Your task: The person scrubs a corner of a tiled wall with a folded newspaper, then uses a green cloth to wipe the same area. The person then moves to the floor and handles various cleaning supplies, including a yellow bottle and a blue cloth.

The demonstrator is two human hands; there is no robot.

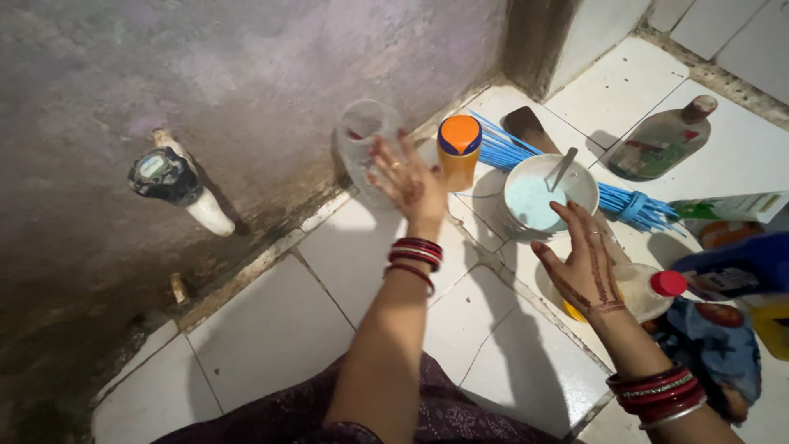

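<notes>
Glass: clear drinking glass, tipped on its side with the mouth toward the wall, held up off the floor near the wall's foot.
Left hand: left hand with fingers wrapped round the glass from the near side; grip looks firm. Red bangles at the wrist.
Right hand: right hand loose, fingers spread, grasping nothing; fingertips sit at the near rim of the white bowl. Henna pattern on its back, red bangles at the wrist.
Bowl contents: pale blue paste or powder, with a metal spoon standing in it.
Just beside: orange-lidded jar between glass and bowl; blue broom lying behind and under the bowl's far side.
Near right hand: plastic bottle with red cap lying on its side, partly hidden by the hand.
Further out: brown bottle lying on the tiles to the far right; blue cloth at the right edge.
Water point: tap on the stained wall, well apart to the left; no water seen running.
Floor: white tiled floor, looks dry.
Progress, judged: glass is in hand and the cleaning mix stands ready in the bowl; no suds or water on the glass that I can see, so washing and rinsing appear not yet done.
</notes>
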